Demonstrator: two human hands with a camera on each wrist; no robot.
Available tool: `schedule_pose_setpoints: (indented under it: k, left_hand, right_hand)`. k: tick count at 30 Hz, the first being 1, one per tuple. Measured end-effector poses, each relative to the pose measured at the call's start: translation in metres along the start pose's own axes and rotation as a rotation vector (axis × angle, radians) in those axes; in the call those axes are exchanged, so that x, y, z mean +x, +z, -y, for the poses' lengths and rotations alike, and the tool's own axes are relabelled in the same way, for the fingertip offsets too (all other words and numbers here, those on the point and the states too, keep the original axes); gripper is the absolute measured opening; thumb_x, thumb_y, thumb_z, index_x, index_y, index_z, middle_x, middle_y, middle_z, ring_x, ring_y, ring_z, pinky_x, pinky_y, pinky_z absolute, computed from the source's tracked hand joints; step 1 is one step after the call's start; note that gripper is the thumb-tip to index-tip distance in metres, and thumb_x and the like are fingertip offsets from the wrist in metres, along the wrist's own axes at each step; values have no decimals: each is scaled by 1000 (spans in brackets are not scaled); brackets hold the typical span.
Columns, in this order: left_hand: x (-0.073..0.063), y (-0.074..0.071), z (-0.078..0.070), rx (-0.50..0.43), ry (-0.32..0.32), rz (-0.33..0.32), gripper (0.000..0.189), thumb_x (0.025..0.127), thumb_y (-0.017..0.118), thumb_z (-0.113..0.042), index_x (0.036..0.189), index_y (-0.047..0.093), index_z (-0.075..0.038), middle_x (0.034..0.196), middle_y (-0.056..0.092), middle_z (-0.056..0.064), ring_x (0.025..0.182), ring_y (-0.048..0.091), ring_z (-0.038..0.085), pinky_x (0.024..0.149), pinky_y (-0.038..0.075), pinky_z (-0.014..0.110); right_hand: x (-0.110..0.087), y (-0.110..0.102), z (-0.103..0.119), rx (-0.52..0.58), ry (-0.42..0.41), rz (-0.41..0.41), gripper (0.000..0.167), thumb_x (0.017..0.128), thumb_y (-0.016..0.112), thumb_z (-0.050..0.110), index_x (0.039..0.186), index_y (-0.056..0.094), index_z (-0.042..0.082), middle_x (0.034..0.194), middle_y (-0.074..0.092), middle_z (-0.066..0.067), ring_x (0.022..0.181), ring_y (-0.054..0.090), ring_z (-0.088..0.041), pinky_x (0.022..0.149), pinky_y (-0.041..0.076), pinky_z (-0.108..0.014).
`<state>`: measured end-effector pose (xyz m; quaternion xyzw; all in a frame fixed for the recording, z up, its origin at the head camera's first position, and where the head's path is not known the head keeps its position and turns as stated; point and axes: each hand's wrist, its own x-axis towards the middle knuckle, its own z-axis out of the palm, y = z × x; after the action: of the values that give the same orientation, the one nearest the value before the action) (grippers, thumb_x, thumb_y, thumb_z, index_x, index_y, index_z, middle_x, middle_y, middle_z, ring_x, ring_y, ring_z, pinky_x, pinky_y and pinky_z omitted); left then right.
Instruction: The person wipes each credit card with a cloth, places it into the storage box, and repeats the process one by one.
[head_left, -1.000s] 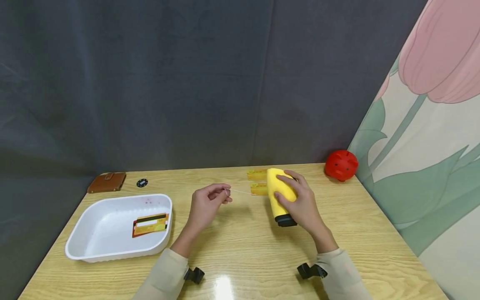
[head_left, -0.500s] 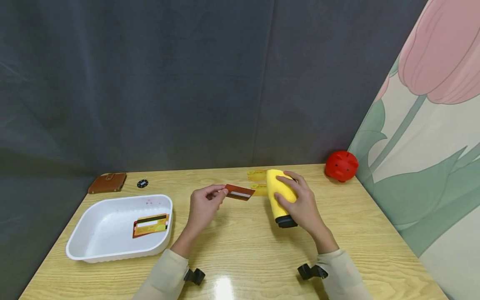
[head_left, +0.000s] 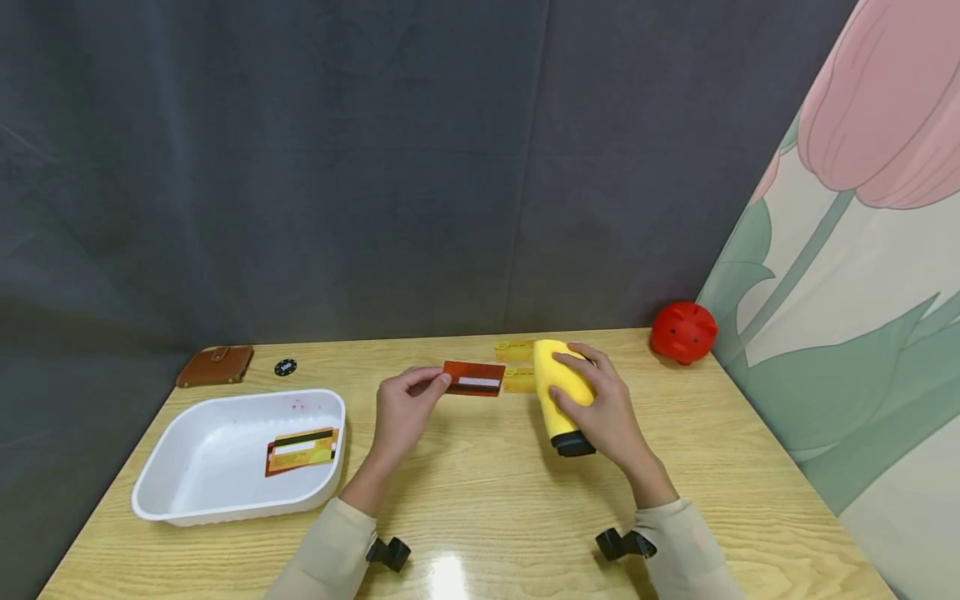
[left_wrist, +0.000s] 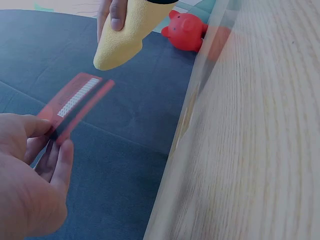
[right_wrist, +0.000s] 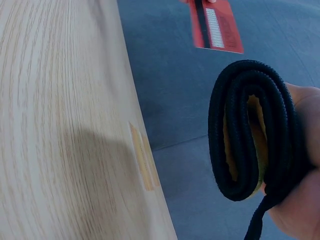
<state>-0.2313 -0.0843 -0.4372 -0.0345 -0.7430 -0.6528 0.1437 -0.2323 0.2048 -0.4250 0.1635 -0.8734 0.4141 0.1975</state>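
My left hand (head_left: 402,408) pinches a red bank card (head_left: 474,378) by one end, thumb on top, raised above the table. Its back faces up, showing a dark stripe and a white signature strip, also plain on the card (left_wrist: 80,102) in the left wrist view. My right hand (head_left: 606,408) grips a rolled yellow cloth (head_left: 551,398) with black edging. The black rolled end (right_wrist: 245,130) and a hanging loop show close up in the right wrist view. Two yellow cards (head_left: 519,381) lie on the table between the hands, their right ends overlapped by the cloth.
At left stands a white plastic tray (head_left: 202,471) with yellow and red cards (head_left: 300,450) in it. Behind it lie a brown wallet (head_left: 216,367) and a black poker chip (head_left: 285,367). A red piggy bank (head_left: 683,333) sits at back right, near the wall.
The red card, edge-on a second ago, has turned so its striped back shows, then levelled out and shifted slightly left with my left hand. My right hand and the cloth stay put.
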Motion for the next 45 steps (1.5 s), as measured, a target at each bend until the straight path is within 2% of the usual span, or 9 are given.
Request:
schedule_pose_setpoints:
  k: [3, 8, 11, 15, 18, 23, 31, 38, 45]
  left_hand:
    - [1, 1, 1, -13, -28, 5, 20, 92, 78, -10, 111, 80, -3, 105, 78, 17, 83, 72, 8, 72, 59, 18]
    - [1, 1, 3, -35, -21, 28, 35, 91, 78, -8, 125, 73, -16, 101, 79, 18, 90, 78, 21, 75, 61, 21]
    - [1, 1, 3, -66, -7, 35, 31, 92, 77, -6, 121, 71, -14, 99, 78, 19, 89, 77, 22, 75, 62, 22]
    - [1, 2, 4, -87, 17, 46, 18, 93, 75, -3, 111, 73, -5, 101, 77, 20, 83, 75, 13, 74, 62, 22]
    - [1, 3, 5, -74, 22, 59, 15, 94, 74, -5, 109, 76, -5, 105, 77, 18, 85, 74, 11, 76, 61, 20]
    - [0, 5, 6, -40, 19, 89, 20, 93, 75, -6, 113, 77, -9, 110, 78, 13, 96, 74, 15, 80, 60, 17]
    - [-4, 7, 7, -24, 0, 141, 26, 92, 75, -4, 117, 77, -12, 108, 78, 14, 102, 73, 23, 82, 60, 18]
    - [-7, 11, 7, 10, 15, 176, 28, 92, 77, -7, 118, 76, -16, 109, 78, 10, 104, 72, 23, 84, 60, 21]
    - [-10, 19, 8, -25, 31, 174, 28, 91, 78, -5, 117, 75, -12, 110, 77, 12, 103, 74, 24, 85, 61, 22]
  right_hand:
    - [0, 0, 0, -2, 4, 4, 47, 87, 82, 12, 132, 70, 13, 148, 54, -12, 128, 59, -35, 95, 48, -25]
    - [-1, 0, 0, -4, 3, 3, 47, 87, 82, 12, 132, 70, 13, 148, 55, -12, 126, 60, -34, 94, 49, -25]
    - [0, 0, 0, 0, -2, -1, 47, 87, 83, 12, 132, 70, 13, 148, 55, -12, 125, 61, -34, 92, 48, -23]
    - [0, 1, 1, 11, -5, -2, 47, 87, 83, 12, 132, 70, 14, 148, 55, -12, 125, 60, -34, 90, 48, -21]
    - [0, 1, 2, 17, -8, -1, 47, 87, 82, 12, 132, 70, 14, 148, 55, -11, 124, 60, -33, 90, 48, -22]
    - [-1, 2, 4, 39, -10, 1, 47, 87, 82, 11, 132, 70, 14, 148, 55, -11, 122, 61, -32, 87, 48, -19]
    - [-2, 6, 13, 81, -41, 10, 47, 86, 82, 8, 131, 71, 12, 148, 56, -10, 119, 61, -28, 85, 48, -13]
    - [-5, 18, 17, 86, -74, 41, 47, 85, 83, 7, 131, 71, 13, 148, 54, -11, 118, 63, -29, 80, 52, -18]
    - [-11, 34, 21, 38, -120, 82, 48, 86, 84, 10, 132, 70, 15, 148, 55, -11, 124, 61, -30, 82, 54, -26]
